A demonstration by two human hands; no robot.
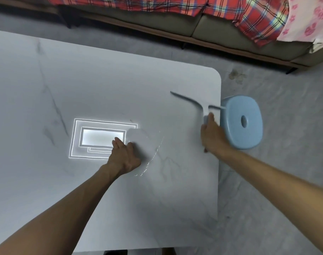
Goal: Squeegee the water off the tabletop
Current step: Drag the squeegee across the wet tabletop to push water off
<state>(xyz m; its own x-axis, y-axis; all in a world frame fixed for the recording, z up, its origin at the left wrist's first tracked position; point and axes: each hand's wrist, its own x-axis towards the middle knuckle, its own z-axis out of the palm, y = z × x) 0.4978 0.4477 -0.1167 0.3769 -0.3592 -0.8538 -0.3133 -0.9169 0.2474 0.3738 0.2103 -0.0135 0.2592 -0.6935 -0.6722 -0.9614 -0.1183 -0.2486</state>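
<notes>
A white marble-look tabletop [105, 92] fills the left and middle of the head view. My right hand [213, 135] is shut on the handle of a pale squeegee [190, 101], whose blurred blade lies near the table's right edge and reaches past it. My left hand [124, 155] rests palm down on the tabletop with its fingers together. A thin arc of water [154, 155] glints just right of my left hand.
A light blue plastic stool [243, 122] stands on the grey floor right against the table's right edge. A sofa with a red plaid blanket [175, 6] runs along the back. A ceiling light's reflection [100, 138] shines on the tabletop.
</notes>
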